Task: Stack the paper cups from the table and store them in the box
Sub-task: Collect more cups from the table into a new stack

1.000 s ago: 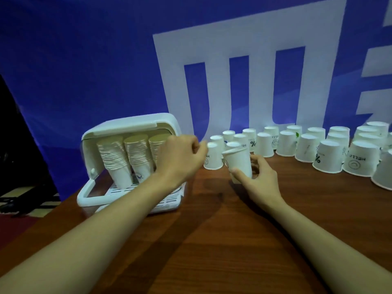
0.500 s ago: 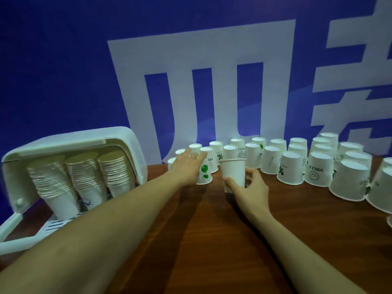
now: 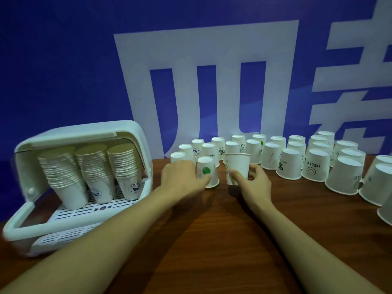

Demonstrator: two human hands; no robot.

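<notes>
My right hand (image 3: 252, 183) holds an upright white paper cup (image 3: 237, 166) just above the brown table (image 3: 212, 240), thumb in front and fingers behind. My left hand (image 3: 182, 179) grips an upside-down cup with a green dot (image 3: 206, 174) standing on the table beside it. Several more white cups (image 3: 292, 164) stand upside down in rows behind and to the right. At the left, the white box (image 3: 135, 143) lies open with three leaning stacks of cups (image 3: 93, 166) inside.
A blue banner with large white characters (image 3: 212, 92) hangs right behind the table. The box's slatted tray (image 3: 70, 217) juts toward me at the left. Inverted cups (image 3: 345, 177) reach the table's right edge.
The view has swung back left and the box fills more of the frame. My left hand has closed round the green-dot cup it was reaching for. My right hand keeps the upright cup.
</notes>
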